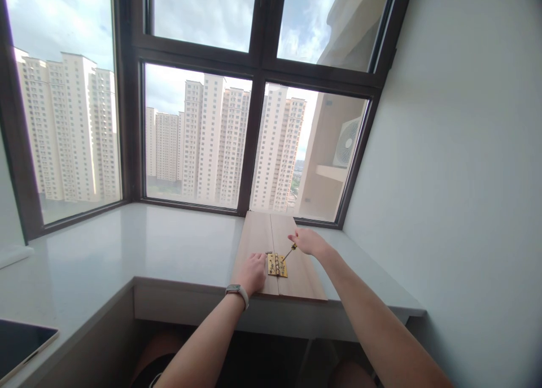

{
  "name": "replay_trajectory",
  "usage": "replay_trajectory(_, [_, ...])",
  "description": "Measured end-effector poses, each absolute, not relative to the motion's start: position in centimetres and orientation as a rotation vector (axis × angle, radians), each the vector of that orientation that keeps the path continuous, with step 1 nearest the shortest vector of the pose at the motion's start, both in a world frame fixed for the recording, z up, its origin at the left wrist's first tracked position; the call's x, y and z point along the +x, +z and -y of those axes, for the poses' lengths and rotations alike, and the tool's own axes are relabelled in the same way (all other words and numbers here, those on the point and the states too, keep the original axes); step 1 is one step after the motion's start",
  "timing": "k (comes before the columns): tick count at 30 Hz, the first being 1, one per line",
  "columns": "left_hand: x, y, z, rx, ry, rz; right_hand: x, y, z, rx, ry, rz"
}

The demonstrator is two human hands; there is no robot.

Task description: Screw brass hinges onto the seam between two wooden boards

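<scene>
Two light wooden boards (256,230) lie side by side on the white sill, with a thin seam between them. A brass-coloured hinge (277,265) rests flat across that seam, with small screws on its leaves. My right hand (310,241) is closed around the handle of a screwdriver (289,253), which slants down to the left. Its tip meets the hinge's right leaf. My left hand (253,273) lies on the left board beside the hinge, fingers bent and close together; whether they hold anything small is hidden. A watch is on the left wrist.
The white sill (190,241) runs along the window and turns toward me at the left. A dark-screened tablet-like device (23,345) lies at the lower left. Dark window frames (245,151) stand behind the boards, and a white wall (457,151) rises at the right.
</scene>
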State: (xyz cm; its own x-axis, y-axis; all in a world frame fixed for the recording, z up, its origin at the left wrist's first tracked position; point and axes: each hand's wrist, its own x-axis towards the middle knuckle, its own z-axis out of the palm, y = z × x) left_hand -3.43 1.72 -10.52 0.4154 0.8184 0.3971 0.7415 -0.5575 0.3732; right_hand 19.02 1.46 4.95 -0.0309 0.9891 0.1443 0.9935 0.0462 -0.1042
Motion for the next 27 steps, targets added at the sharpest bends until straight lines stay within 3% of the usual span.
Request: replay_trajectory(27, [-3.38, -10.72, -1.77, 2.535, 0.855, -1.404, 18.87, 4.91, -1.24, -1.822, 0.092, 2.209])
